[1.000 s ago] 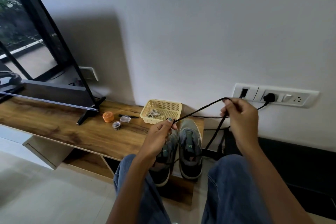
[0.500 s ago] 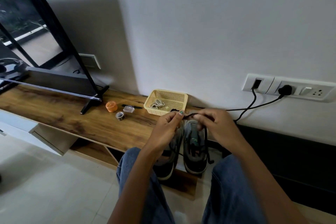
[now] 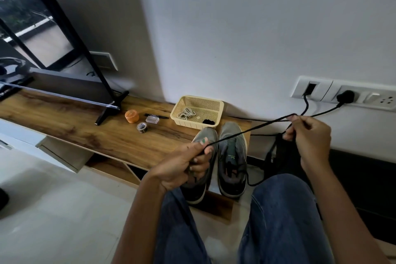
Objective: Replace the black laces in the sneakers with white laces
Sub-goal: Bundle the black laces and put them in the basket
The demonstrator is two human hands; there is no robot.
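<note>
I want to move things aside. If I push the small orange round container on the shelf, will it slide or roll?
The orange container seems to sit on a flat face, so it would probably slide. Tipped onto its round side, it might roll. It looks small and probably light.

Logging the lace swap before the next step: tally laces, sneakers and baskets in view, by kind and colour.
Black laces: 2, one stretched between the left hand and right hand, one bundled in the basket
White lace bundles: 1, strands uncountable
Sneakers: 2, left, right
Baskets: 1
Total: 6
</note>
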